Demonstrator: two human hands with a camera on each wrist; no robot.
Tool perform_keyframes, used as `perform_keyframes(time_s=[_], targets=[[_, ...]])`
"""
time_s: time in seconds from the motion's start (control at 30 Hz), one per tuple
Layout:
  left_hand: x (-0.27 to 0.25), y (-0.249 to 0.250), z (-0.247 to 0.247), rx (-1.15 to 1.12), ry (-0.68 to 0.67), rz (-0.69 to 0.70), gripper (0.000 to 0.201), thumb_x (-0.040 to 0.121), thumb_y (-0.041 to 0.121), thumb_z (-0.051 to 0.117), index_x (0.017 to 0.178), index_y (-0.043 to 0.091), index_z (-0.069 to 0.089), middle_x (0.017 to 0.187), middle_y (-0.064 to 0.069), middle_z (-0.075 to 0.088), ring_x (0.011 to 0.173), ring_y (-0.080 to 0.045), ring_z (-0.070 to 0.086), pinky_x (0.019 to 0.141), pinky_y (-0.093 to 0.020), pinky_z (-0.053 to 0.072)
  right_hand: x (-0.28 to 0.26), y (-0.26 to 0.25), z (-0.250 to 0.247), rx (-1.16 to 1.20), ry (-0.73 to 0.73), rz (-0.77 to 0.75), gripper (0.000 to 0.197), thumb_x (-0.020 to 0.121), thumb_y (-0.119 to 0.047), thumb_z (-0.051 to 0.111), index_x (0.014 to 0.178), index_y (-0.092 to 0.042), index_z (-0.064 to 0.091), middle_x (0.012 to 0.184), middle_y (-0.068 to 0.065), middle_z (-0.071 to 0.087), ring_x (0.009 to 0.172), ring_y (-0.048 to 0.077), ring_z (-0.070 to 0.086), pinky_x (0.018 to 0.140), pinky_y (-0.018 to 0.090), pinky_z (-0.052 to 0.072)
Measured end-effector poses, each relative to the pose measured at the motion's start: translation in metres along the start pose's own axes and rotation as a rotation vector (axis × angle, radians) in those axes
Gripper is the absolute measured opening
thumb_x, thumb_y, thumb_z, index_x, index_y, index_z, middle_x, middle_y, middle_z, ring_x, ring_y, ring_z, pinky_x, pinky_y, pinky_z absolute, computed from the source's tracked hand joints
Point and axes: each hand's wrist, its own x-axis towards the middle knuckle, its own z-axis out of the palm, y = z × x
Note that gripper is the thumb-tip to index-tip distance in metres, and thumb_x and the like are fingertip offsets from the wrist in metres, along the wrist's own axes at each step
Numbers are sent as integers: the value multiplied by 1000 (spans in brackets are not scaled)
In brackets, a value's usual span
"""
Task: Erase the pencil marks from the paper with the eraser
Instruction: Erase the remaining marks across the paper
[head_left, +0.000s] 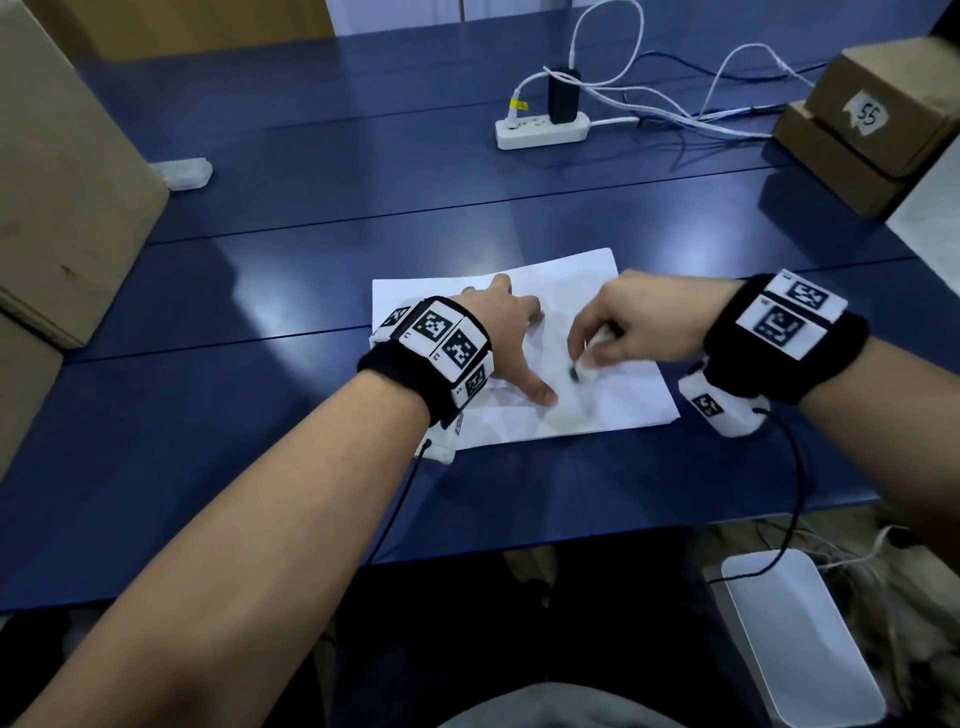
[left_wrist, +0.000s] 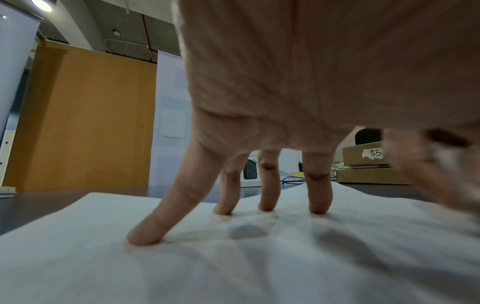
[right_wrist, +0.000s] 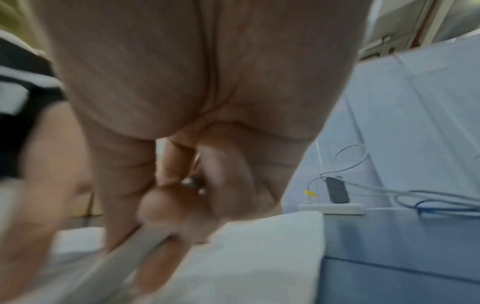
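Note:
A white sheet of paper (head_left: 597, 280) lies on the blue table (head_left: 260, 415). My left hand (head_left: 511, 338) presses it down with spread, straight fingers (left_wrist: 319, 195), their tips on the paper (left_wrist: 233, 267). My right hand (head_left: 584, 358) pinches a white eraser (head_left: 582, 370) with a dark tip that touches the sheet just right of my left thumb. The right wrist view is blurred by motion and shows the fingertips (right_wrist: 166, 205) closed round the pale eraser (right_wrist: 135, 253) above the paper (right_wrist: 259, 257). Any pencil marks are too faint to make out.
A white power strip (head_left: 543, 130) with a black plug and loose cables sits at the back. Stacked cardboard boxes (head_left: 872, 124) stand back right, and a large box (head_left: 67, 171) is at the left beside a small clear case (head_left: 184, 171). The table's near edge (head_left: 519, 540) is close.

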Motion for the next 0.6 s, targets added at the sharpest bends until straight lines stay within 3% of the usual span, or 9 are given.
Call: perform_keyframes(time_s=[0.07,0.13,0.2,0.27,0.33,0.4,0.5,0.6], targets=[[1,0,1,-1,6,2,102,49,78,77,134,32,46,127,-1,42,110,-26,53,69,-36,39,-10,-10,3,37,-198,-56,10,83,-33,72,92,-37,74,64,-7,64,54,9,54,58,21,47],[1,0,1,-5,0,1,102,48,77,77,134,32,45,127,0,42,110,-26,52,69,-36,40,-10,-11,2,38,-235,-58,9,81,-35,74,90,-38,74,62,-9,64,54,11,55,59,25,49],[1,1,0,-2,-5,-1,102,48,77,78,134,32,46,126,0,42,110,-26,52,69,-36,40,0,-5,-1,8,-93,-2,8,83,-35,73,90,-36,74,59,-9,59,55,8,54,63,27,49],[1,1,-1,0,-15,-4,102,48,77,78,134,32,45,126,0,41,111,-26,52,68,-36,39,10,5,-5,-50,122,83,10,85,-35,69,93,-31,73,64,-14,54,70,7,56,72,30,49],[1,1,-1,3,-21,-3,103,48,78,77,135,33,44,127,0,41,112,-27,51,68,-36,39,13,12,-6,-77,200,128,11,86,-36,66,94,-30,72,71,-16,55,84,15,58,78,33,50],[1,1,0,2,-15,-4,103,48,78,77,135,33,44,128,0,41,112,-27,51,68,-36,39,9,11,-5,-57,146,79,11,85,-34,67,94,-30,73,73,-14,62,78,7,56,77,31,51],[2,1,1,5,-4,-3,105,48,78,77,136,32,44,128,-1,41,112,-27,51,69,-36,40,-6,-3,1,-10,-92,-19,8,82,-33,71,89,-35,73,63,-16,63,66,-3,55,61,13,42],[2,1,1,7,-7,-5,105,48,78,77,137,32,43,129,-1,41,112,-27,51,70,-36,40,-7,-7,4,-10,-156,-40,10,81,-36,72,90,-37,74,65,-11,63,64,1,55,62,17,45]])
